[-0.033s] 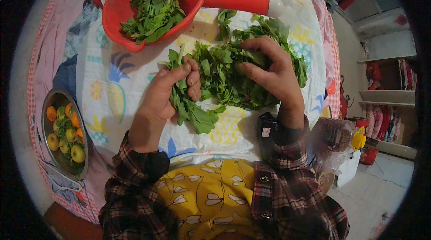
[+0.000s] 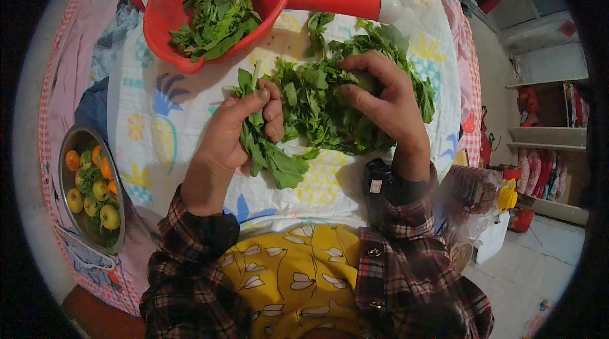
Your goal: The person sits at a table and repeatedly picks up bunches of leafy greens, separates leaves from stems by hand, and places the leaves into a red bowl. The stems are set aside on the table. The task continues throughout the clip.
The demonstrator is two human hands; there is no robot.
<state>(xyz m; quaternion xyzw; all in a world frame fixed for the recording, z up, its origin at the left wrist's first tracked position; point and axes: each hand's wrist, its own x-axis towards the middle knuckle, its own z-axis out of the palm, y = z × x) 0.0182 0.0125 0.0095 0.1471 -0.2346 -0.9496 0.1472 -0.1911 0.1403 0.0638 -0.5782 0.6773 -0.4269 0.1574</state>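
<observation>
My left hand (image 2: 238, 123) is closed round a small bunch of leafy greens (image 2: 279, 164). Its pale stems stick up above my thumb, and broad leaves hang below my fist. Over a loose pile of the same greens (image 2: 311, 101), my right hand (image 2: 387, 95) is curved with thumb and index finger apart. Those fingertips touch or nearly touch the leaves, and the other fingers are partly hidden. Beyond my left hand stands a red plastic colander-like bowl (image 2: 158, 38) holding more greens (image 2: 222, 19) with stems upward.
A white fruit-patterned cloth (image 2: 184, 104) covers the table. At the left, a metal basin (image 2: 120, 212) holds oranges, yellow-green fruit and leaves. A red cylinder with a whitish end (image 2: 336, 1) lies beside the bowl. A clear container with a yellow cap (image 2: 469, 190) stands right of my arm.
My right thumb has shifted very slightly over the pile. My left hand keeps its grip on the bunch.
</observation>
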